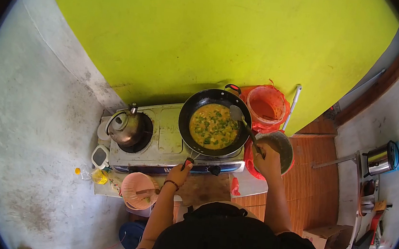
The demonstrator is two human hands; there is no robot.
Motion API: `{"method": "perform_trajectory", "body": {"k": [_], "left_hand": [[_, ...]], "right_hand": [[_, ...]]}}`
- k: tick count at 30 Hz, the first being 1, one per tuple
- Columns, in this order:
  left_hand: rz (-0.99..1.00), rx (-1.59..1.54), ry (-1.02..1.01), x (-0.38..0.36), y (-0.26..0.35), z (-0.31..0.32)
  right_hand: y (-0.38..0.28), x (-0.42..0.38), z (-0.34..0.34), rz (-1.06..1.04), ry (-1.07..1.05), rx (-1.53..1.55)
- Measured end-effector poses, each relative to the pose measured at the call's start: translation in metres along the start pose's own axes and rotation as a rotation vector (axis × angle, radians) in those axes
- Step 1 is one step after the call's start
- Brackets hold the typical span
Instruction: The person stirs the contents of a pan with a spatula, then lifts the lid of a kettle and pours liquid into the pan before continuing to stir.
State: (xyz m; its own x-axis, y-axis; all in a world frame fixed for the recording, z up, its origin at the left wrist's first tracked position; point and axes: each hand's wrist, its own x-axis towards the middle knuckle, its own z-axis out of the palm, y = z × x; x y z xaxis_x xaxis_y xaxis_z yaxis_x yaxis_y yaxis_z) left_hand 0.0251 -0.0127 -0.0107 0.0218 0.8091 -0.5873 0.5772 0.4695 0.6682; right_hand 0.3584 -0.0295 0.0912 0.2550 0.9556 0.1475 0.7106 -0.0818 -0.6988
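Observation:
A black wok [186, 132] sits on the right side of the gas stove [165, 133]. Inside it is a yellow egg-like mixture [213, 126] with green pieces. My left hand [179, 174] is closed around the wok's handle [187, 163], in front of the stove. My right hand [267, 159] grips a dark spatula [249, 131], whose flat head rests at the wok's upper right edge. Right of the wok, a metal pot [281, 144] stands partly below that hand.
A metal kettle [126, 129] stands on the left burner. Behind the pot is a red-lined bucket [265, 104]. A pink basket [138, 190] stands at the front left, near a bottle [100, 177]. Shelves with a cooker [381, 159] are at the right.

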Motion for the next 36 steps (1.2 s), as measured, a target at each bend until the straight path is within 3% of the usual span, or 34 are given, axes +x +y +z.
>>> {"method": "perform_trajectory", "body": {"k": [18, 33, 36], "left_hand": [[0.011, 0.006, -0.004, -0.005, 0.006, -0.002], [0.017, 0.031, 0.007, 0.005, -0.005, 0.002], [0.026, 0.04, 0.006, 0.005, -0.005, 0.002]], "right_hand": [[-0.018, 0.033, 0.013, 0.036, -0.029, -0.096], [0.017, 0.044, 0.059, 0.063, -0.101, 0.066], [0.027, 0.051, 0.076, -0.014, -0.098, 0.041]]}}
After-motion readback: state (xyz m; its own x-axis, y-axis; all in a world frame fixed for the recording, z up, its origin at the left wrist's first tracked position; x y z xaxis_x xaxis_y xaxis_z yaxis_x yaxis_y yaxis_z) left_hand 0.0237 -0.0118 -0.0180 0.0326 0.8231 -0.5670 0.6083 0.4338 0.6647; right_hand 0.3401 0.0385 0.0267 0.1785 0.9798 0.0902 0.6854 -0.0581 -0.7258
